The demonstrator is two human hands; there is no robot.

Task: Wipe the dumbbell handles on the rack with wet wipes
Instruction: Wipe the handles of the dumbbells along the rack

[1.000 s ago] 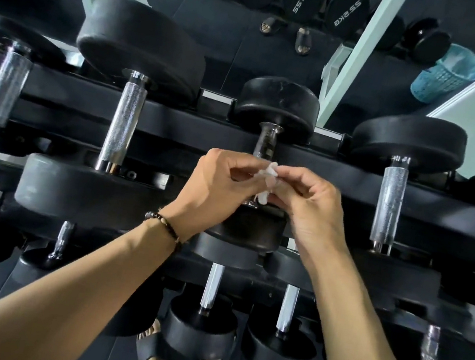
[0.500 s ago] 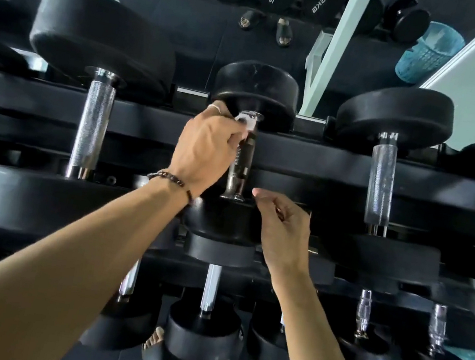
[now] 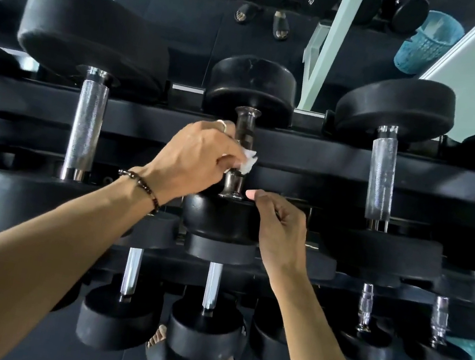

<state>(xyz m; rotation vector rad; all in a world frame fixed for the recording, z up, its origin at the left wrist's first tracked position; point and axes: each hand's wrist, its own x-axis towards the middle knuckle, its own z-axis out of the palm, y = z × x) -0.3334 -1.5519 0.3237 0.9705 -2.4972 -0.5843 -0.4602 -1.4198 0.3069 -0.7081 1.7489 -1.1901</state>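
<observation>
Wiping at mid-frame, the left hand (image 3: pixel 199 155) pinches the wet wipe (image 3: pixel 247 162) around the centre dumbbell handle (image 3: pixel 240 152); the right hand (image 3: pixel 279 233), loosely curled and grasping nothing, rests against its lower head. Best to wrap fully, twist, and cover both collars.

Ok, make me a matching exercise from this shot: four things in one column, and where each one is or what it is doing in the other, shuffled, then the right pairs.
Things:
1. left hand
2. right hand
3. wet wipe
4. blue basket

Places or states:
A. on the floor behind the rack, upper right
B. wrapped round the middle dumbbell handle
C. white, crumpled, pinched against the handle
D. resting on the near dumbbell head, holding nothing

Pairs: 1-B, 2-D, 3-C, 4-A
</observation>
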